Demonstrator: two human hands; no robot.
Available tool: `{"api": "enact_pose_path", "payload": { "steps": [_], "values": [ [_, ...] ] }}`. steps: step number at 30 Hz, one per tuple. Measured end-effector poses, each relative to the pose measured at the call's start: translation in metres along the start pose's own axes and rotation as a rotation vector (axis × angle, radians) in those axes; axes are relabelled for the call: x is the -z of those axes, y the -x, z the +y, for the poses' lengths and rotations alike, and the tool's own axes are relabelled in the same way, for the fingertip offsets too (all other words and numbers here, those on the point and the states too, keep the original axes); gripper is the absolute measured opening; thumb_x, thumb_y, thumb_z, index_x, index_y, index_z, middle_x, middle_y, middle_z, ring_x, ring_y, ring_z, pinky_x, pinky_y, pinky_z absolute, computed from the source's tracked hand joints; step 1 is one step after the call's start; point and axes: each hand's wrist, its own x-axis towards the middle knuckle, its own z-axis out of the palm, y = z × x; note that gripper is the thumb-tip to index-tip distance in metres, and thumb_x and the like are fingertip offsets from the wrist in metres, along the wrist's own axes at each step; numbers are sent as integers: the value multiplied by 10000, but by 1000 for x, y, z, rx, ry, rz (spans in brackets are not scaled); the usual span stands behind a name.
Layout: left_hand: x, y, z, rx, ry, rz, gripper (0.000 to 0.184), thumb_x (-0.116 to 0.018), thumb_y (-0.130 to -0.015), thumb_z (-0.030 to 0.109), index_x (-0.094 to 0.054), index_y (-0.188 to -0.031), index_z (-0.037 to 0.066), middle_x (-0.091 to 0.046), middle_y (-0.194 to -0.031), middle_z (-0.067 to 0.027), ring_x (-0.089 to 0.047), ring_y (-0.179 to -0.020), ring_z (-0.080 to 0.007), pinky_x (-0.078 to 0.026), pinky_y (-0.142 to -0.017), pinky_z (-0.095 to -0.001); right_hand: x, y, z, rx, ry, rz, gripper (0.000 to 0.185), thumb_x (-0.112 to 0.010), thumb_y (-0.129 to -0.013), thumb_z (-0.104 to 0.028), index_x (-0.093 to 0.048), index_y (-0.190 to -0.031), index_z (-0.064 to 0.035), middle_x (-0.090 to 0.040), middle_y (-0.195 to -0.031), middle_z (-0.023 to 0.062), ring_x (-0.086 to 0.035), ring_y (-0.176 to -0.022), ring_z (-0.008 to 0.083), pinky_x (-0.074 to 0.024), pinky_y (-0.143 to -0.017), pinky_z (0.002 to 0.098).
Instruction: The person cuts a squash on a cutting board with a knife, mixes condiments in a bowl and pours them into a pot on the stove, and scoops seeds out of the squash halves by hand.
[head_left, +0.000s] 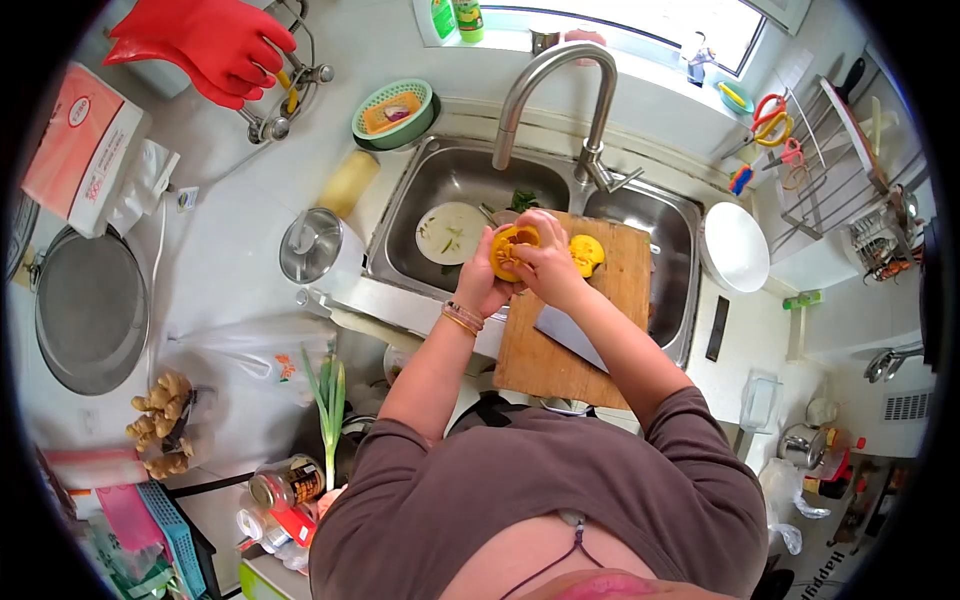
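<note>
My left hand (478, 283) is closed round a hollow yellow-orange pumpkin half (501, 243), its cut side turned up, over the sink's front edge. Curled over the pumpkin's rim, the fingers of my right hand (547, 262) reach into the stringy hollow; whether seeds are pinched in them I cannot tell. Another yellow pumpkin piece (586, 252) lies on the wooden cutting board (625, 270), just right of my right hand. A wide knife blade (568, 336) lies flat on the board, partly hidden by my right forearm.
The board bridges the double steel sink (400, 245) beneath a tall faucet (557, 60). In the left basin sits a white plate (450, 232) with green scraps. A white bowl (735, 247) stands on the right; a metal pot (312, 247) and green basket (393, 115) are on the left.
</note>
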Motion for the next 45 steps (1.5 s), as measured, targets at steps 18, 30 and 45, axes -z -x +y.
{"api": "enact_pose_path", "payload": {
  "steps": [18,30,45],
  "values": [
    [108,-58,76,205,-196,-8,542,-320,-1006,505,-561,-1185,54,-635,-1115,-80,-638,-993,-190,-540,-828,-338,-110,-50,15,-56,116,-252,440,-749,-660,-328,-549,-881,-4,-574,-937,161,-550,-893,342,-460,-798,425],
    [107,-63,104,117,-204,3,465,-353,-1019,444,-539,-1184,51,-618,-1079,-78,-616,-981,-173,-521,-838,-331,-125,-81,21,-81,132,-364,412,-732,-630,-306,-565,-883,-26,-596,-914,136,-592,-896,311,-492,-799,388],
    [110,-66,105,200,-89,-4,468,-344,-1024,417,-579,-1169,39,-643,-1083,-90,-629,-992,-196,-517,-868,-344,-134,-78,19,-44,64,-136,384,-737,-635,-293,-538,-813,-18,-603,-847,173,-601,-827,353,-496,-792,417]
  ]
}}
